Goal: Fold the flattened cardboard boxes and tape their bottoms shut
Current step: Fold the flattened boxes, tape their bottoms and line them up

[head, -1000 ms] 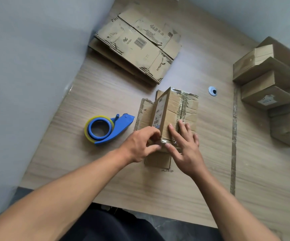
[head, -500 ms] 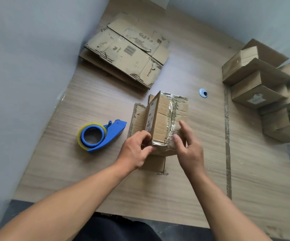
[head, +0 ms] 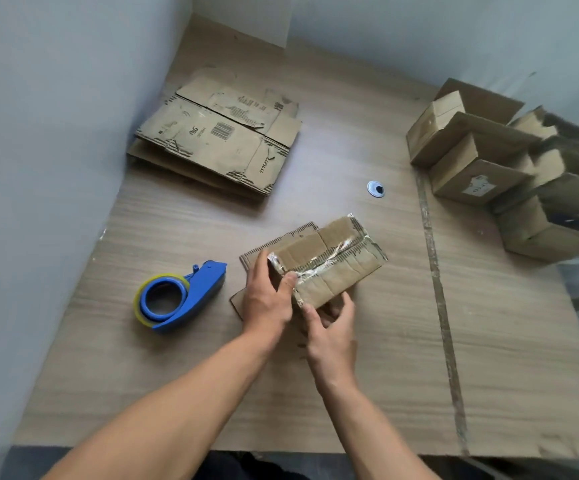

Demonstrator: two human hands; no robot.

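Note:
A small folded cardboard box [head: 333, 268] with shiny clear tape along its bottom seam is held above the table, taped side up. My left hand [head: 267, 299] grips its near left end, thumb on the taped seam. My right hand [head: 331, 327] holds the near edge from underneath, fingers curled under the box. A blue tape dispenser [head: 180, 296] with a yellowish roll lies on the table to the left. A stack of flattened boxes [head: 218, 140] lies at the far left, against the wall.
Several folded boxes [head: 489, 161] are piled at the right edge of the wooden table [head: 385, 375]. A small round white and black object [head: 375, 188] lies near the middle. Grey walls close the left and far sides. A tape strip [head: 440, 306] runs along the tabletop.
The box has been lifted and turned so its taped bottom faces up and its length runs to the right. Both hands shifted their grip to the near end. The camera view moved.

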